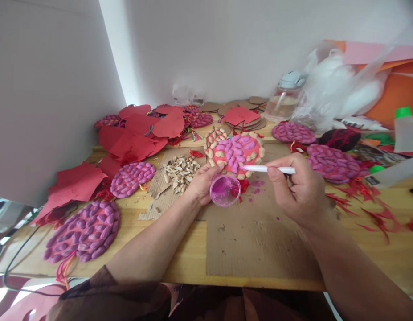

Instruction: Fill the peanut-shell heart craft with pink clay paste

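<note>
My left hand (pixel 202 183) is wrapped round a small clear cup of pink paint (pixel 225 190), holding it over a sheet of cardboard (pixel 259 240). My right hand (pixel 298 189) pinches a white brush (pixel 268 169), its tip pointing left at a round red disc (pixel 235 151) covered with peanut shells. The shells in the disc's middle are painted purple-pink, and those at its rim are bare tan. The disc lies just beyond the cup.
A pile of loose peanut shells (pixel 179 171) lies left of the cup. Several finished purple discs (pixel 84 232) and red paper cutouts (pixel 136 133) cover the wooden table (pixel 376 249). A clear jar (pixel 286 98), plastic bags and a green-capped bottle (pixel 405 129) stand at the back right.
</note>
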Demonstrator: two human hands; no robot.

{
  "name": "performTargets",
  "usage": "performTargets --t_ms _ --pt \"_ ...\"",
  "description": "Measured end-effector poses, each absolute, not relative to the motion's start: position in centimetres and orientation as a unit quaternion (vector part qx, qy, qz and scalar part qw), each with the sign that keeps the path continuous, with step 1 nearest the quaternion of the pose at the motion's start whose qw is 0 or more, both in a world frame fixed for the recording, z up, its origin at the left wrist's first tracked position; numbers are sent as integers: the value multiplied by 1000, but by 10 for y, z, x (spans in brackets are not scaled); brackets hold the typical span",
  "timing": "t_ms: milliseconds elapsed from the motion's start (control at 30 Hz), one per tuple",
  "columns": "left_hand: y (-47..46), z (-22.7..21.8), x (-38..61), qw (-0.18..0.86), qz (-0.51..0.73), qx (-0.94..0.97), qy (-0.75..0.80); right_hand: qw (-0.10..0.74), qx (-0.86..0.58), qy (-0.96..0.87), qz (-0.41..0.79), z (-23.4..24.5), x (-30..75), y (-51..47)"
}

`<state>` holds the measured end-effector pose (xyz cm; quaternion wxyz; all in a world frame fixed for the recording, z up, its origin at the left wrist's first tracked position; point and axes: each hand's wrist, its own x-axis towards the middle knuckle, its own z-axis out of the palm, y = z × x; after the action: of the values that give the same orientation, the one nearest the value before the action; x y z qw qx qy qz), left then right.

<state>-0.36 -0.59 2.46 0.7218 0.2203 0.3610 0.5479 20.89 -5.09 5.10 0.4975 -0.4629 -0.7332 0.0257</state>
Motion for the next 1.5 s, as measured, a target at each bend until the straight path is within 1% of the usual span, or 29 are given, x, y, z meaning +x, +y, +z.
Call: performTargets --t_ms 133,200,300,567,700,933,1100,1333,1500 --pt "-6 27 -4 720 548 224 362 483 -461 -741 71 48 213 -48" --pt "-6 27 -4 723 542 226 363 476 -465 -744 61 47 213 -47" --pt "-6 27 -4 729 535 223 365 489 -470 -734 38 45 211 -45" --pt "-6 28 -3 726 542 218 363 486 -461 -737 85 44 212 -45" --pt "-5 28 -4 731 532 225 364 482 -458 -743 75 44 211 -45" --pt "-6 29 -4 731 531 220 369 508 -466 -719 86 42 216 -44" --pt "-7 31 -3 731 535 203 372 487 -444 -750 62 47 210 -45" --pt "-7 34 -3 730 531 206 377 513 -458 -724 57 44 210 -45" --pt "-7 33 -3 732 530 213 370 492 -448 -743 77 44 211 -46"
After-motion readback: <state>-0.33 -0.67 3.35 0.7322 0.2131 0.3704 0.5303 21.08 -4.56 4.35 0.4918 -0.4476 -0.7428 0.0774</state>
